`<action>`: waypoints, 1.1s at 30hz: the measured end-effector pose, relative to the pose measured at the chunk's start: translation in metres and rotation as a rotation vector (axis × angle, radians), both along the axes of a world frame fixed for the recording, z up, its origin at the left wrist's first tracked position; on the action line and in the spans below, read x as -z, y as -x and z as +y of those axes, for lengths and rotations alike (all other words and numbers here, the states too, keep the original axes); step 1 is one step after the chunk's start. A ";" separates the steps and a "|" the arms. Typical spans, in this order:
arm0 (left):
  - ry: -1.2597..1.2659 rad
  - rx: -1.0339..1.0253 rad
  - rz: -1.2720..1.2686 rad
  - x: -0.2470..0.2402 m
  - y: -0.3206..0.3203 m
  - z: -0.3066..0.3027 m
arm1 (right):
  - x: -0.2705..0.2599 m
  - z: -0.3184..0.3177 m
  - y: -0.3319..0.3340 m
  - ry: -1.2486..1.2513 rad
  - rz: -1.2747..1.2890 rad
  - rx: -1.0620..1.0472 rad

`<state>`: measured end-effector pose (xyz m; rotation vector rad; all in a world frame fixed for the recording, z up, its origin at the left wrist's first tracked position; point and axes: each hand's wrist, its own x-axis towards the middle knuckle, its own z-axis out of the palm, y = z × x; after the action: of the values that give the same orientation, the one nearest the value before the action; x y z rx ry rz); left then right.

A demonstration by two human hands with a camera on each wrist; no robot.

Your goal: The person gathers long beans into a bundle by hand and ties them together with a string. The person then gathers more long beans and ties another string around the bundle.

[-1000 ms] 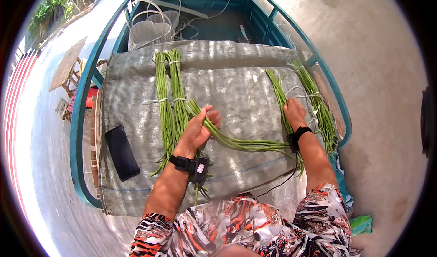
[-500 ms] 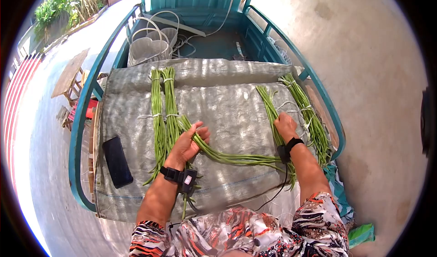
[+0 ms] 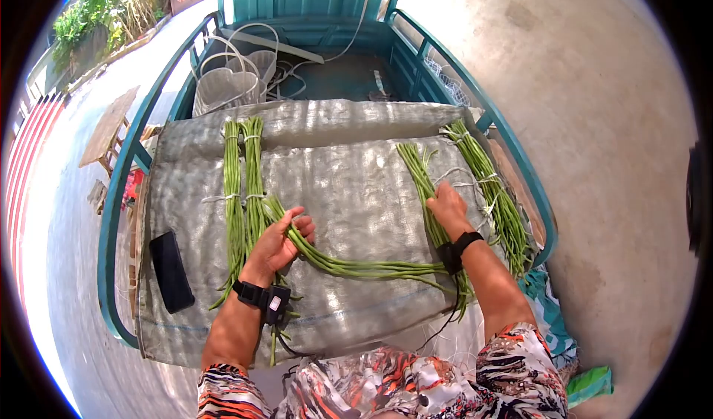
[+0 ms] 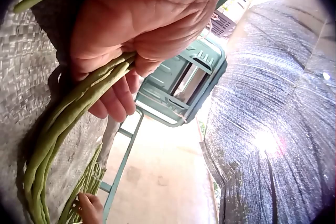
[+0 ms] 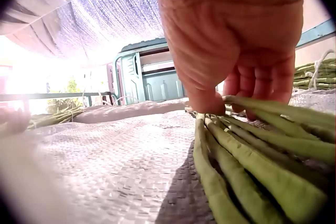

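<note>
My left hand (image 3: 284, 239) grips one end of a bunch of long green beans (image 3: 356, 268) that curves across the grey woven sack (image 3: 349, 189) toward my right wrist. The left wrist view shows my left hand's fingers (image 4: 118, 100) curled round these beans (image 4: 63, 124). My right hand (image 3: 448, 207) rests on a loose pile of long beans (image 3: 417, 174) at the right. Its thumb and fingers (image 5: 207, 98) pinch the top beans (image 5: 247, 182). Two tied bean bundles (image 3: 241, 181) lie just left of my left hand.
Another tied bundle (image 3: 492, 189) lies along the cart's right teal rail (image 3: 520, 174). A black phone (image 3: 171, 272) sits on the sack at the left. Wire baskets (image 3: 226, 85) and hoses fill the cart bed behind. A concrete wall is on the right, with pavement on the left.
The view has tilted, so everything sits lower and further left in the frame. Both hands keep their holds on the beans and have barely moved on the sack.
</note>
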<state>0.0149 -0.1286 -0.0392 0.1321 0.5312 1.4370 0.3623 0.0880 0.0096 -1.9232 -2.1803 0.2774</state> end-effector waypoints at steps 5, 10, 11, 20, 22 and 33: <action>0.024 0.008 0.064 0.000 0.001 0.000 | -0.001 0.001 -0.001 -0.067 0.155 -0.008; 0.036 -0.003 0.030 -0.011 -0.004 -0.002 | -0.037 -0.036 0.043 0.210 0.953 -0.044; 0.029 0.000 0.015 -0.011 -0.004 -0.002 | -0.037 -0.048 0.056 0.230 0.962 -0.110; -0.043 -0.017 -0.034 -0.002 -0.005 -0.001 | -0.022 -0.181 0.152 0.526 0.734 -0.343; -0.055 -0.027 -0.014 -0.004 -0.006 -0.002 | -0.016 -0.187 0.149 0.402 0.741 -0.349; -0.187 -0.041 0.040 -0.029 -0.007 -0.007 | -0.027 -0.198 0.153 0.030 0.415 -0.470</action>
<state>0.0217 -0.1360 -0.0103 0.3005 0.4337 1.5252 0.2091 -0.1102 0.0363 -1.1959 -2.2980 0.7167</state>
